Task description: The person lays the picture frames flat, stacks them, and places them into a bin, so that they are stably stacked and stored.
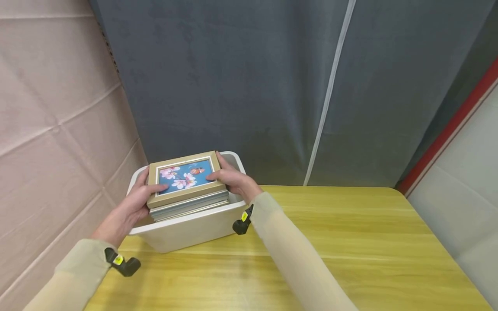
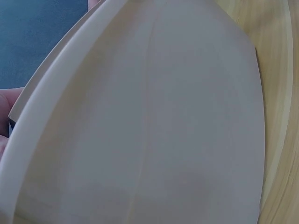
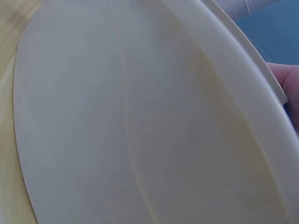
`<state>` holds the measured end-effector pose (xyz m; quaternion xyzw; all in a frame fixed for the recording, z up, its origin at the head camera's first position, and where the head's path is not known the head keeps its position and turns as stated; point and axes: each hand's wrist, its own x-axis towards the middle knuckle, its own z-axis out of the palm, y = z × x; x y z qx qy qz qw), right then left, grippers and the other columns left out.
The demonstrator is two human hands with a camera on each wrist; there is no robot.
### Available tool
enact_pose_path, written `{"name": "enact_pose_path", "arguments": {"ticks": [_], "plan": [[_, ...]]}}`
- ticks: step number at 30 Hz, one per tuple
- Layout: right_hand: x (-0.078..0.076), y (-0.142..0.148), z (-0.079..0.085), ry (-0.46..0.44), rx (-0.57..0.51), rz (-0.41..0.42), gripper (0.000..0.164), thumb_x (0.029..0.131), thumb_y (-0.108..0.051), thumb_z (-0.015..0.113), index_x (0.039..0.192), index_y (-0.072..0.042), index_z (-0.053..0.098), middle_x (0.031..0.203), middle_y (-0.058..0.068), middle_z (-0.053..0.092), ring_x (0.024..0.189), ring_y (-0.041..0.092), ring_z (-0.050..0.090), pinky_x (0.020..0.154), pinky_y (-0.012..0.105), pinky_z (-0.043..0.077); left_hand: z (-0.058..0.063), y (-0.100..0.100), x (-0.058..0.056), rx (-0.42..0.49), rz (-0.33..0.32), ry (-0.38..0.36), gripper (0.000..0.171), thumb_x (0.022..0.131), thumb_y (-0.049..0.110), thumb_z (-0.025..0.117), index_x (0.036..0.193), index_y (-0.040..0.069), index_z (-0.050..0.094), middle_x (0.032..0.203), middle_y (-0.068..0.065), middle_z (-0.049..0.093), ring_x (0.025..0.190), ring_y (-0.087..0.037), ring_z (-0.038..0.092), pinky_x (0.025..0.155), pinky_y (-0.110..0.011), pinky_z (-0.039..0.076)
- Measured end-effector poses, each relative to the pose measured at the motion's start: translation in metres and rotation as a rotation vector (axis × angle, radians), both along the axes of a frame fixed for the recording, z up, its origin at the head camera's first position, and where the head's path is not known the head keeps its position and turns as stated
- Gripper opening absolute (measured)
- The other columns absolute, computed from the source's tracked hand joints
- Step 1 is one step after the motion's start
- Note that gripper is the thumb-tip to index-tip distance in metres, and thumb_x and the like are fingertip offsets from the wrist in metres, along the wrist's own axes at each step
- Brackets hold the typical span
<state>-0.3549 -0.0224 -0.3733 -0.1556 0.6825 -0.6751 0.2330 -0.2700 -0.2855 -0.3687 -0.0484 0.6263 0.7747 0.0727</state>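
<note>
A tan picture frame (image 1: 183,197) with a picture of pink blossoms on blue lies on top of a stack of silver-edged frames (image 1: 190,204). The stack sits inside a white plastic bin (image 1: 190,231). My left hand (image 1: 138,198) grips the tan frame's left side, its thumb over the picture. On the right side, my right hand (image 1: 233,179) holds it the same way, thumb on the glass area and fingers down the side. The wrist views mostly show the outer bin wall (image 2: 187,112), with part of a hand (image 3: 290,86) past the rim.
The bin stands at the back left of a yellow wood-grain table (image 1: 342,242). A dark grey curtain (image 1: 233,77) hangs behind it. A pale padded wall (image 1: 58,151) rises at the left, and a white panel with a red edge (image 1: 451,134) stands at the right.
</note>
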Motion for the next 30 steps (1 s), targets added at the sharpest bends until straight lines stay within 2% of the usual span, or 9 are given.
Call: {"name": "enact_pose_path", "arguments": {"ticks": [7,12,16,23,26,30], "plan": [[-0.0015,-0.0016,-0.0008,0.038,0.047,-0.040,0.110,0.086,0.001,0.071,0.166,-0.027,0.002,0.171,0.007,0.013,0.147,0.027,0.028,0.123,0.043,0.020,-0.0020,0.0024,-0.0026,-0.099,-0.025,0.045,0.104,0.098,-0.006,0.059,0.163,0.037,-0.010,0.138,-0.020,0.035,0.085,-0.015,0.071,0.070,-0.036,0.062],[-0.0002,-0.0036,-0.0014,0.055,0.093,-0.043,0.109,0.087,-0.001,0.072,0.166,-0.027,0.002,0.171,0.006,0.012,0.150,0.025,0.024,0.123,0.042,0.017,-0.0034,0.0021,-0.0028,-0.149,-0.010,0.022,0.107,0.099,-0.002,0.058,0.160,0.036,-0.021,0.157,-0.026,0.014,0.086,-0.010,0.068,0.073,-0.031,0.061],[0.0016,-0.0047,0.0001,0.062,0.123,-0.044,0.109,0.088,-0.003,0.072,0.166,-0.029,0.001,0.171,0.006,0.011,0.150,0.025,0.022,0.123,0.043,0.018,-0.0036,0.0012,-0.0025,-0.166,-0.010,0.011,0.107,0.100,0.000,0.057,0.158,0.037,-0.025,0.164,-0.026,0.001,0.087,-0.008,0.067,0.074,-0.029,0.060],[0.0020,-0.0061,-0.0012,0.062,0.133,-0.017,0.110,0.090,-0.004,0.071,0.165,-0.028,-0.006,0.172,0.005,0.003,0.153,0.023,0.014,0.124,0.042,0.014,-0.0056,0.0002,-0.0026,-0.202,-0.026,0.035,0.109,0.100,-0.001,0.057,0.157,0.037,-0.028,0.164,-0.028,0.003,0.085,-0.009,0.068,0.072,-0.030,0.061],[0.0016,-0.0065,-0.0023,0.071,0.141,-0.010,0.110,0.091,-0.003,0.070,0.165,-0.030,-0.007,0.172,0.004,0.002,0.153,0.024,0.014,0.124,0.043,0.014,-0.0058,0.0010,-0.0021,-0.232,-0.033,0.044,0.110,0.099,-0.001,0.057,0.157,0.035,-0.029,0.163,-0.029,0.005,0.083,-0.009,0.068,0.070,-0.029,0.060],[0.0010,-0.0072,-0.0038,0.101,0.154,0.005,0.109,0.091,0.001,0.069,0.165,-0.026,-0.006,0.172,0.003,0.001,0.152,0.022,0.016,0.124,0.040,0.015,-0.0052,0.0022,-0.0024,-0.283,-0.045,0.045,0.111,0.098,-0.001,0.059,0.157,0.032,-0.029,0.164,-0.030,0.001,0.085,-0.008,0.065,0.071,-0.028,0.060]]}}
